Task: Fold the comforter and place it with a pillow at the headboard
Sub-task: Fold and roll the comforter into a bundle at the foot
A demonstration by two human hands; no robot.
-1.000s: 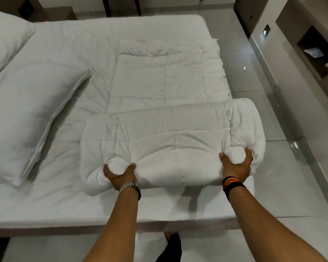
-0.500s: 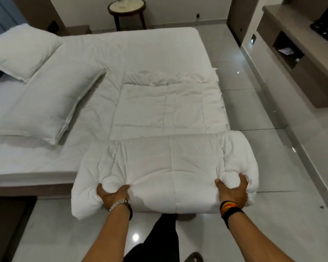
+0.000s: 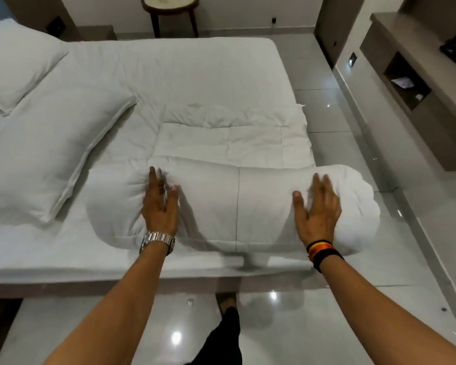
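The white comforter [image 3: 237, 201] lies as a thick folded roll across the near right corner of the bed [image 3: 169, 75], its right end overhanging the edge; a flat part of it spreads behind the roll. My left hand [image 3: 159, 204], with a metal watch, rests flat on the roll's left part, fingers spread. On the roll's right part lies my right hand [image 3: 317, 209], with dark wristbands, also flat and holding nothing. A large white pillow [image 3: 45, 154] lies on the bed to the left. A second pillow [image 3: 13, 61] sits further back left, by the headboard.
A small round side table [image 3: 170, 6] stands beyond the bed's far side. Glossy tiled floor [image 3: 353, 325] runs along the right and near sides. A wall unit with open shelves [image 3: 416, 83] lines the right wall. My dark trouser leg and foot [image 3: 227, 330] stand at the bed's edge.
Both hands let go of the roll's near edge and moved on top of it, palms flat. The roll, pulled back over the bed's edge half a second ago, now lies further onto the bed.
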